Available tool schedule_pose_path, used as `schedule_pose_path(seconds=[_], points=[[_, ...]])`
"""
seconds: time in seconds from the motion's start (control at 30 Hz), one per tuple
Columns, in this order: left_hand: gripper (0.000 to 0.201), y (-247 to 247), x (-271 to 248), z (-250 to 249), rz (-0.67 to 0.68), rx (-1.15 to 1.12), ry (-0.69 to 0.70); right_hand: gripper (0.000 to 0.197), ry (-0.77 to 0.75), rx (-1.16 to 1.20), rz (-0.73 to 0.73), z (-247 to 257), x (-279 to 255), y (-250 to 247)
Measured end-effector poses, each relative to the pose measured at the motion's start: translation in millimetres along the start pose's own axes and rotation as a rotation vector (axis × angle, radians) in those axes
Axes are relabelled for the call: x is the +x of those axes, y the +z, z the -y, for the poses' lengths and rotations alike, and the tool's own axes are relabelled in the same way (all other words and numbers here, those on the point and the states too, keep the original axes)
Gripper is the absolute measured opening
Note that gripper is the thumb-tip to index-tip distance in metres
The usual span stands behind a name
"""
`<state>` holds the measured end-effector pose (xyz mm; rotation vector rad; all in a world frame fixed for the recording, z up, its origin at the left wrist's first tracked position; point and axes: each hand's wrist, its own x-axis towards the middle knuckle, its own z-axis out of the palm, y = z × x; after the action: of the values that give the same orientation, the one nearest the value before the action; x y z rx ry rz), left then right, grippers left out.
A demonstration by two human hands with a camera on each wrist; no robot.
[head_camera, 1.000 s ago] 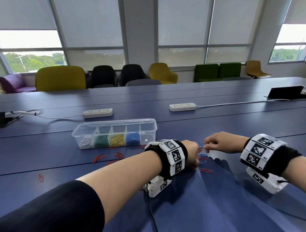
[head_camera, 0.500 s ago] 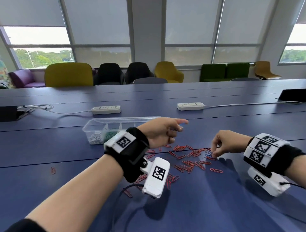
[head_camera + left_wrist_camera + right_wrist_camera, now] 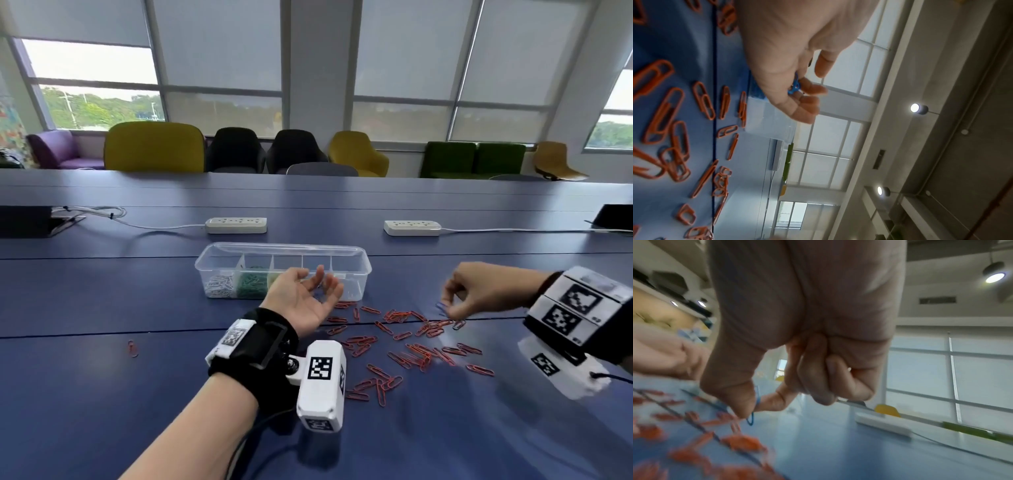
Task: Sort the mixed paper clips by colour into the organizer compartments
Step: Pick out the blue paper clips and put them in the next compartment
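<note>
A clear organizer stands on the blue table, with white clips and green clips in its left compartments. My left hand is turned palm up just in front of it and hides the middle compartments. Its fingers are loosely cupped, with blue clips lying against them. Several red clips lie scattered between my hands. My right hand hovers at the pile's right end, and its thumb and forefinger pinch a blue clip just above the table.
One stray red clip lies far to the left. Two white power strips with cables sit behind the organizer. Dark devices rest at the table's left edge and right edge. Chairs line the far side.
My left hand left the pile, rose toward the organizer and turned palm up. My right hand stayed at the pile's right end and now pinches a blue clip lifted off the table.
</note>
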<state>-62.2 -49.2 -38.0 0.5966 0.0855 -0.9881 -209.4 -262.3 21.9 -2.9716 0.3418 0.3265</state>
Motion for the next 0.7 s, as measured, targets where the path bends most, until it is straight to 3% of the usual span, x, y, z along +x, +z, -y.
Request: schedule_pose_path(seconds=[0.13, 0.23, 0.3, 0.33, 0.4, 0.57, 0.63, 0.7], points=[[0.042, -2, 0, 6, 0.030, -0.019, -0.038, 0.005, -0.187, 0.081, -0.123, 66, 18, -16], [0.040, -4, 1, 10, 0.024, -0.072, -0.047, 0.017, -0.268, 0.009, -0.113, 106, 45, -11], [0.037, -7, 2, 9, 0.010, -0.087, -0.047, 0.011, -0.278, -0.032, -0.078, 122, 61, -6], [0.037, -8, 3, 8, 0.011, -0.095, -0.048, 0.006, -0.281, -0.028, -0.080, 127, 66, -5], [0.037, -10, 4, 6, 0.011, -0.133, -0.046, 0.020, -0.268, 0.046, -0.104, 130, 75, -5], [0.044, -13, 6, 2, 0.054, -0.214, -0.074, 0.021, -0.339, 0.451, -0.172, 131, 81, -12], [0.044, -14, 8, 0, 0.042, -0.239, -0.078, 0.024, -0.316, 0.554, -0.273, 123, 83, -17], [0.042, -14, 9, -2, 0.013, -0.259, -0.063, 0.029, -0.255, 0.506, -0.389, 108, 90, -21]])
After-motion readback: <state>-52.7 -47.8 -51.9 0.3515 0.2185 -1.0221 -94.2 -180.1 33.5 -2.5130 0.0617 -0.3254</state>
